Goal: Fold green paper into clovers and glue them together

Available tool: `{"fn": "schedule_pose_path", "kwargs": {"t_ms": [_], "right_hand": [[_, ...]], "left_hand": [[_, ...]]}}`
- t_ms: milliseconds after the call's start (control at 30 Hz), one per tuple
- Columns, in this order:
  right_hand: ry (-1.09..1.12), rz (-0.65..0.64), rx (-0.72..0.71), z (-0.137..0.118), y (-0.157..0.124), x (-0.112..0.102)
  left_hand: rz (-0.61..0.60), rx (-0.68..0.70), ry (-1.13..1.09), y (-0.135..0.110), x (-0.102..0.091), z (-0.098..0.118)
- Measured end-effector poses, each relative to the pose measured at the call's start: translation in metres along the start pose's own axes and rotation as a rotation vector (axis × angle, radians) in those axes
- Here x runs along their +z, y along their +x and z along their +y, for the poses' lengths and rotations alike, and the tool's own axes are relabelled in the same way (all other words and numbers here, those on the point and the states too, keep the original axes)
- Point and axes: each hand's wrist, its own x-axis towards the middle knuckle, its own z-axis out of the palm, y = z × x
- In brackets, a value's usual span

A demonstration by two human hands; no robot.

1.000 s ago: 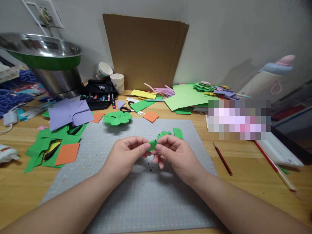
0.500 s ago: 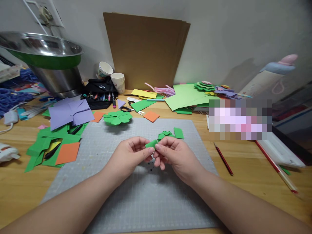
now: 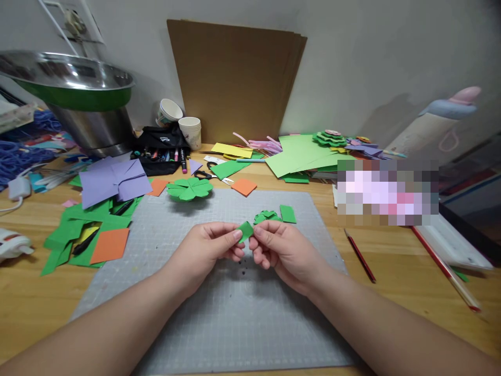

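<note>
Both hands meet over the grey cutting mat [image 3: 219, 324] and pinch one small piece of green paper [image 3: 246, 230] between them. My left hand [image 3: 207, 250] grips its left side with thumb and forefinger, fingers curled. My right hand [image 3: 279, 250] grips its right side the same way. Just behind the right hand lie a small folded green paper flower [image 3: 266, 216] and a small green paper rectangle [image 3: 287, 213]. A larger green paper clover [image 3: 189, 188] rests at the mat's far edge.
Green, orange and purple paper scraps [image 3: 97, 219] litter the wooden table on the left. A steel bowl [image 3: 74, 89], paper cups [image 3: 190, 130], a black pen case [image 3: 162, 151], scissors [image 3: 203, 175] and cardboard [image 3: 235, 78] stand behind. Red pencils [image 3: 360, 256] lie to the right.
The green piece has been turned and flattened between my fingers; it stood as a curl and now shows as a flat square. Both hands stayed in place.
</note>
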Motion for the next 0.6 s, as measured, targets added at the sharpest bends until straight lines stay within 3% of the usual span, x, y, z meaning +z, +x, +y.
{"fn": "schedule_pose_path", "kwargs": {"t_ms": [133, 233, 400, 600], "right_hand": [[-0.059, -0.011, -0.013, -0.002, -0.002, 0.001], [-0.23, 0.035, -0.058, -0.003, -0.004, 0.004], [-0.402, 0.061, -0.077, -0.003, -0.008, 0.008], [-0.412, -0.055, -0.025, -0.003, -0.011, 0.01]], "left_hand": [[0.034, 0.015, 0.101, -0.002, 0.001, 0.002], [0.042, 0.046, 0.249, -0.004, 0.003, 0.003], [0.065, 0.171, 0.43, -0.008, 0.004, 0.001], [-0.09, 0.225, 0.414, -0.012, 0.005, 0.007]]}}
